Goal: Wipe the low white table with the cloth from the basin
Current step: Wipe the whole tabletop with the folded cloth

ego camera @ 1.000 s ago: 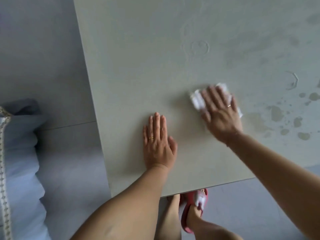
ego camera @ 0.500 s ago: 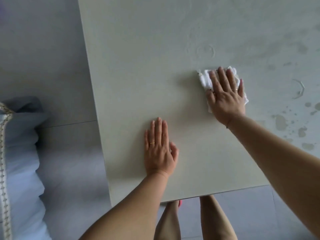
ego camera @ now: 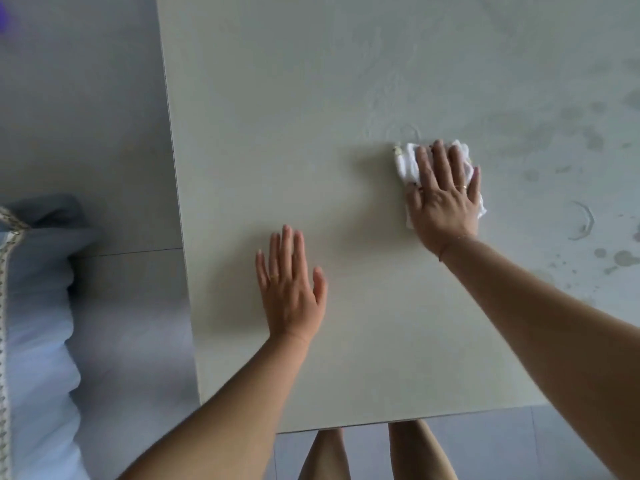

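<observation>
The low white table fills most of the head view. A crumpled white cloth lies on it right of centre, and my right hand presses flat on the cloth with straight fingers, covering most of it. My left hand rests flat on the bare tabletop near the front edge, fingers straight and slightly spread, holding nothing. Wet smears and ring marks with small dark drops cover the table's right part. The basin is out of view.
Grey tiled floor lies left of the table. A pale blue cushion with patterned trim sits at the left edge. My bare legs stand just below the table's front edge.
My right hand has slid the cloth away from me and slightly right, over the ring mark. The left hand has stayed flat in place. The view has shifted a little.
</observation>
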